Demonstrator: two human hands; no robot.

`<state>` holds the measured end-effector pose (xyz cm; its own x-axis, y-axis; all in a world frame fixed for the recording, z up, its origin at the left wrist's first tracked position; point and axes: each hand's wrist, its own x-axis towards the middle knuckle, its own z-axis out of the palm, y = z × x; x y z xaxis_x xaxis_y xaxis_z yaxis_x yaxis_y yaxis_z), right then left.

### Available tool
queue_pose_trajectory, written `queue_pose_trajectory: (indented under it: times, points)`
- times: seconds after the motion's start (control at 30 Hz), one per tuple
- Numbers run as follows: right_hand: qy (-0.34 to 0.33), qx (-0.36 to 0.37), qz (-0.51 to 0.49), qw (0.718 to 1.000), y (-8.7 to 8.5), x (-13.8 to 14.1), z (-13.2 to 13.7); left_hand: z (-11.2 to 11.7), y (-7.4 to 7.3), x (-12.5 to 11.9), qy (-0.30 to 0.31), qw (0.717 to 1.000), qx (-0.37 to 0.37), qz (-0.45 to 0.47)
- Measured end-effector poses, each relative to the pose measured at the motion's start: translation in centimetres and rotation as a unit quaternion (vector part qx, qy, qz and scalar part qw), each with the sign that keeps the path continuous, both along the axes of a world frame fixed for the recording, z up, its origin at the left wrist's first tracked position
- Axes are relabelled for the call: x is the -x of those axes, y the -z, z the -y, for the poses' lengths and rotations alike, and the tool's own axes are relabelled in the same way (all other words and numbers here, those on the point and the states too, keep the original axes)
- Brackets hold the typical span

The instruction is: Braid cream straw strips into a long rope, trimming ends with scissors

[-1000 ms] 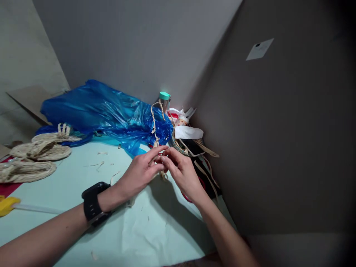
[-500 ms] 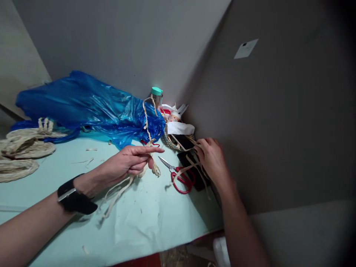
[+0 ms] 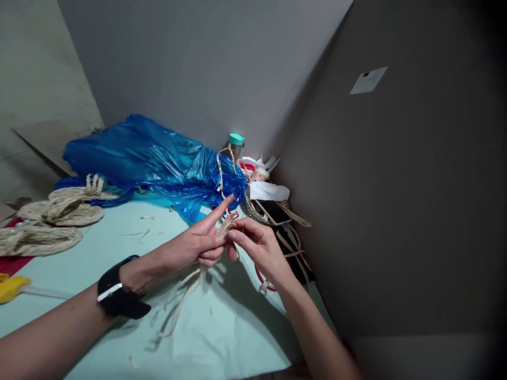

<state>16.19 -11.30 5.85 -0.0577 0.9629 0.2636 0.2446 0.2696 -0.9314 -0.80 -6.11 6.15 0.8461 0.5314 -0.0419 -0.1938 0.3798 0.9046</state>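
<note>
My left hand, with a black watch on its wrist, is closed round a bundle of pale straw-like fibre, its index finger stretched out. Loose strands trail below it over the pale green table cover. The fingertips of my right hand pinch at the top of the same bundle, touching the left hand. Beneath the right hand, partly hidden, lie scissors with red handles. A braided cord loops up beyond the bundle.
A large blue plastic bag lies along the back wall. Beside it stand a green-capped bottle and a basket with papers and a dark phone-like slab. Woven straw pieces and a yellow-handled tool are at left.
My right hand has moved left from beside the basket to the fibre bundle in my left hand, now covering most of the scissors. The view has shifted slightly left.
</note>
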Motion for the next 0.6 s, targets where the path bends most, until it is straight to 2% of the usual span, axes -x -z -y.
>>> queue_pose_trajectory:
  times: [0.13,0.33,0.6]
  points:
    - [0.014,0.011,-0.061,0.998,0.4,0.2,-0.2,0.1,0.4,0.1,0.013,1.000,0.005,-0.012]
    - [0.062,-0.009,-0.060,0.996,0.6,0.4,-0.2,-0.1,0.7,-0.2,0.014,0.999,0.032,-0.012]
    - [0.073,0.019,-0.088,0.993,1.3,-0.1,-0.5,-0.4,1.0,-0.3,0.035,0.997,-0.028,-0.067]
